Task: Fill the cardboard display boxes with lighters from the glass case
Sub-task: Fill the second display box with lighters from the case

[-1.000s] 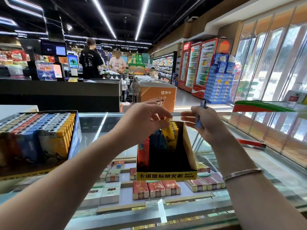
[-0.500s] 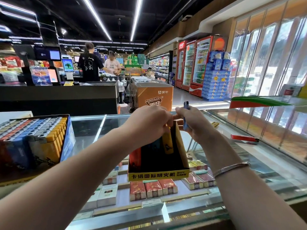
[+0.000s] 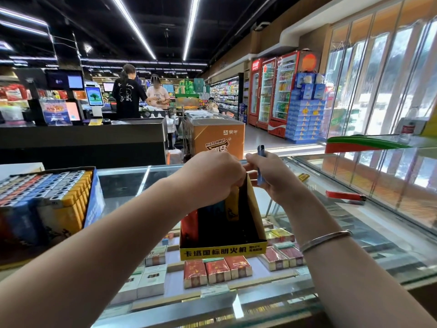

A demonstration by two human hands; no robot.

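A cardboard display box with a yellow front strip stands on the glass case, holding a few red, blue and yellow lighters at its back and left. My left hand reaches into the box from above, its fingers curled on a yellow lighter at the back. My right hand hovers just right of the box's back corner and grips a blue lighter upright. A full display box of lighters sits at the left.
A red lighter and a yellow lighter lie loose on the glass at the right. Cigarette packs show under the glass. A black checkout counter and two people stand behind.
My left hand has lowered the yellow lighter deeper into the box's back row. My right hand with the blue lighter has drawn closer to the box's back corner.
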